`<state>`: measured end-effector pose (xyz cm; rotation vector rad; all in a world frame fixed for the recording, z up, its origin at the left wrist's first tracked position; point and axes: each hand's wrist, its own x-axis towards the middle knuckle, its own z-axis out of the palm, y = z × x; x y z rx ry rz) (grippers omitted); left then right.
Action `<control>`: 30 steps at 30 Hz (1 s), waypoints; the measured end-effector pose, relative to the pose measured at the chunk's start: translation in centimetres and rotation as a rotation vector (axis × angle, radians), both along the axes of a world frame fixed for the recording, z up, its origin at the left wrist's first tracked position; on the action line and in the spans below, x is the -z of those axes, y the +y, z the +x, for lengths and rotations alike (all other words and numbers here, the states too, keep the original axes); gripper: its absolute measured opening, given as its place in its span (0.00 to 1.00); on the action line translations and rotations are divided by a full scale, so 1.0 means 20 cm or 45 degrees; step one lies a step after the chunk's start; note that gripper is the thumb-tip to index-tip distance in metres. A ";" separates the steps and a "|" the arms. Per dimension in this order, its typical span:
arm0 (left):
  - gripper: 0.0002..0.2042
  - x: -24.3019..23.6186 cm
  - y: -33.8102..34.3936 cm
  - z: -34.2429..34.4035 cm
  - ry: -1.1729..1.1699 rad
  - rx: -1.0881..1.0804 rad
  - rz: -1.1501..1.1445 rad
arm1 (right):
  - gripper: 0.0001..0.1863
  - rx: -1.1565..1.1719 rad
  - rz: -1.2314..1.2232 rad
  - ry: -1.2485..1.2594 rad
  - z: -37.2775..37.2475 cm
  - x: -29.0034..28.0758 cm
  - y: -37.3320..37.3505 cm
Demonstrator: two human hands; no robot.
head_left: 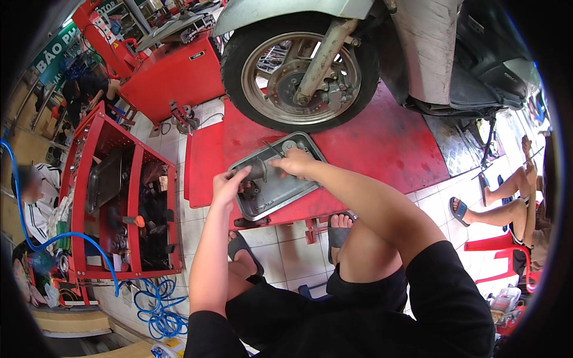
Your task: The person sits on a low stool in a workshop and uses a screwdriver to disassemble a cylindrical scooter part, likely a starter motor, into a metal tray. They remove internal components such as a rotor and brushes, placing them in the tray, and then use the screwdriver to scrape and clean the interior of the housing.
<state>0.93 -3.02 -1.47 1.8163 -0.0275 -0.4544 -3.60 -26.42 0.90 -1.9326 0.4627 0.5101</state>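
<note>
The left hand (227, 186) closes around a dull grey metal part (257, 170) over a shallow steel tray (282, 196), mid-frame; the right hand (296, 163) pinches a thin rod (272, 148). Upper centre, a rubber-tyred wheel (239, 83) bounds the flat red platform (388, 152) beneath the tray. Left, an angular red cart (136, 206); lower left, coiled blue hose (162, 323).

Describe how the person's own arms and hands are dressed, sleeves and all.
The left hand and right hand are both bare: no gloves, and no rings, watch or bracelet can be made out. The left sleeve and right sleeve are plain black, short and loose, leaving both forearms uncovered. No markings show on either sleeve.
</note>
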 end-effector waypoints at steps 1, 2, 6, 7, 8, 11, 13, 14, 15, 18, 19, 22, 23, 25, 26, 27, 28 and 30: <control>0.19 -0.02 0.00 -0.01 0.116 -0.004 -0.168 | 0.31 -0.027 0.212 -0.008 -0.01 0.00 -0.03; 0.18 -0.03 0.00 -0.04 0.185 -0.048 -0.330 | 0.33 -0.058 0.425 -0.018 -0.01 0.02 -0.05; 0.15 -0.05 0.02 -0.14 0.267 -0.077 -0.653 | 0.28 -0.172 0.974 -0.047 -0.04 -0.03 -0.01; 0.15 -0.05 0.03 -0.16 0.231 -0.042 -0.654 | 0.22 -0.191 1.008 -0.064 -0.06 -0.09 0.01; 0.15 -0.05 0.04 -0.18 0.194 -0.007 -0.655 | 0.21 -0.211 0.996 -0.055 -0.06 -0.10 0.02; 0.15 -0.04 0.07 -0.20 0.188 -0.001 -0.671 | 0.21 -0.242 0.952 -0.031 -0.06 -0.12 0.06; 0.16 -0.02 0.10 -0.21 0.178 0.031 -0.672 | 0.20 -0.286 0.847 -0.067 -0.07 -0.15 0.07; 0.16 -0.01 0.12 -0.20 0.166 0.058 -0.661 | 0.19 -0.309 0.794 -0.085 -0.07 -0.15 0.07; 0.17 -0.01 0.14 -0.20 0.153 0.086 -0.649 | 0.19 -0.299 0.683 -0.142 -0.07 -0.16 0.09; 0.23 0.02 0.20 -0.20 0.204 0.188 -0.698 | 0.20 -0.282 0.313 -0.386 -0.05 -0.15 0.13; 0.26 0.00 0.19 -0.21 0.082 0.241 -0.582 | 0.21 -0.284 0.160 -0.511 -0.05 -0.14 0.14; 0.36 -0.05 0.19 -0.25 -0.280 0.340 -0.167 | 0.26 -0.423 -0.211 -0.615 -0.06 -0.17 0.20; 0.40 -0.06 0.17 -0.28 -0.397 0.339 0.012 | 0.28 -0.490 -0.319 -0.604 -0.07 -0.20 0.23; 0.38 -0.05 0.11 -0.31 -0.673 0.303 0.302 | 0.29 -0.536 -0.420 -0.575 -0.12 -0.27 0.31; 0.35 -0.05 0.08 -0.32 -0.644 0.287 0.309 | 0.29 -0.559 -0.472 -0.559 -0.13 -0.28 0.34; 0.31 -0.05 0.06 -0.32 -0.615 0.271 0.315 | 0.31 -0.568 -0.458 -0.549 -0.11 -0.26 0.36; 0.28 -0.06 0.06 -0.33 -0.581 0.242 0.320 | 0.31 -0.560 -0.471 -0.557 -0.12 -0.28 0.39; 0.21 0.02 0.09 -0.30 -0.684 0.129 0.154 | 0.32 -0.546 -0.495 -0.574 -0.13 -0.34 0.45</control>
